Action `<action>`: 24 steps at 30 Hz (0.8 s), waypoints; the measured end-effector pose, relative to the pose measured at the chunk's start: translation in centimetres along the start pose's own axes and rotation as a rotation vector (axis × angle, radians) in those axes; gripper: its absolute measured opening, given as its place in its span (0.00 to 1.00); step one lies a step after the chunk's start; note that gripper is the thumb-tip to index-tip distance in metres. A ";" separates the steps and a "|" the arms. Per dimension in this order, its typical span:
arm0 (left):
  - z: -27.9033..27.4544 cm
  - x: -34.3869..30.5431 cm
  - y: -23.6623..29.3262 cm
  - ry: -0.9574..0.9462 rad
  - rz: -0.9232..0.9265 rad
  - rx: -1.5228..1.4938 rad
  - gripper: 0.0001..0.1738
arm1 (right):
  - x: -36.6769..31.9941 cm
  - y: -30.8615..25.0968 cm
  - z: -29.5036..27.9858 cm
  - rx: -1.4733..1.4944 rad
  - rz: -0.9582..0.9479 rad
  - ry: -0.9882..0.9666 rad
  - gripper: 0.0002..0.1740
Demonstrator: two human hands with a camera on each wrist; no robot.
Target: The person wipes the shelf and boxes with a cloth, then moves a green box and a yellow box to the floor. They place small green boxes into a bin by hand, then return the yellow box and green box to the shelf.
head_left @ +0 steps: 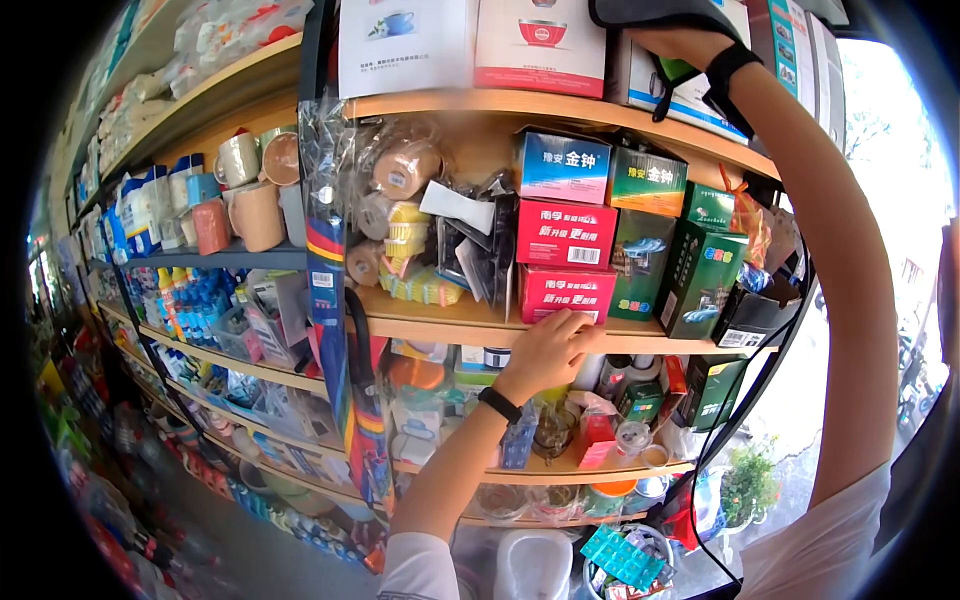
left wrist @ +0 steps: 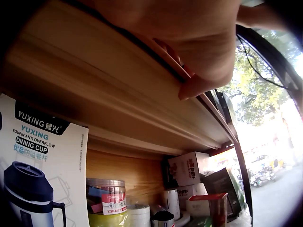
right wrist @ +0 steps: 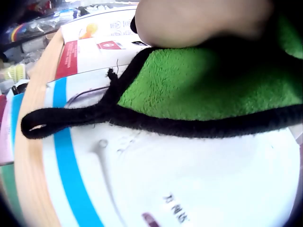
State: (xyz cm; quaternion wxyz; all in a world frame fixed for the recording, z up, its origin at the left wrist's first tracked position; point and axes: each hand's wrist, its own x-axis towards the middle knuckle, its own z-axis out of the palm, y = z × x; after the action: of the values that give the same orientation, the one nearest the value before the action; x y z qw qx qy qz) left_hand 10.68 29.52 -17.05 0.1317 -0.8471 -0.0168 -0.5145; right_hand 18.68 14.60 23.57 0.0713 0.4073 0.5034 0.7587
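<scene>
My right hand (head_left: 685,45) is up at the top shelf and holds a cleaning cloth (right wrist: 189,94), green and fluffy with a black border and a hanging loop. The cloth lies over a white box with a blue stripe (right wrist: 66,137); its dark side partly hides my fingers in the head view. Lower down, my left hand (head_left: 548,352) grips the front edge of the middle shelf (head_left: 440,322), fingers over the top and thumb below. Right above those fingers is the lower red box (head_left: 566,292), with a second red box (head_left: 565,234) stacked on it.
Blue (head_left: 562,168) and green boxes (head_left: 700,280) stand along the middle shelf, beside plastic-wrapped goods (head_left: 405,170). A striped strap (head_left: 325,260) hangs at the shelf post. Beneath are glass jars (head_left: 553,430) and a boxed dining cup (left wrist: 42,156). Mugs (head_left: 257,215) fill shelves on the left.
</scene>
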 end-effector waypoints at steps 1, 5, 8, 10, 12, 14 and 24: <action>-0.1 0.0 0.1 -0.003 -0.006 0.001 0.23 | -0.6 -0.5 -0.1 0.088 0.043 -0.001 0.08; 0.4 -0.1 -0.2 0.006 0.000 -0.037 0.24 | -3.2 -1.6 6.0 0.375 0.142 0.097 0.15; 0.1 0.0 0.0 -0.016 -0.021 -0.020 0.24 | -5.1 -4.0 5.1 0.550 0.183 0.022 0.11; 0.1 -0.1 0.1 -0.016 -0.040 -0.032 0.24 | -6.2 -5.4 4.4 0.391 -0.019 0.182 0.08; 0.0 0.0 0.2 -0.005 -0.039 -0.028 0.23 | -7.1 -6.3 4.8 0.475 0.004 0.237 0.10; 0.0 0.2 0.3 0.006 -0.030 -0.025 0.21 | -7.3 -5.9 5.4 0.557 0.044 0.215 0.10; 0.2 0.3 0.1 -0.013 -0.012 0.004 0.24 | -0.6 2.0 0.8 0.133 -0.060 -0.117 0.08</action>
State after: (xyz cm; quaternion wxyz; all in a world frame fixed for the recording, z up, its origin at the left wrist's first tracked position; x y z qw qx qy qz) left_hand 10.99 29.42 -16.89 0.1301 -0.8501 -0.0238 -0.5098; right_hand 20.23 13.87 25.03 0.0963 0.4395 0.5595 0.6960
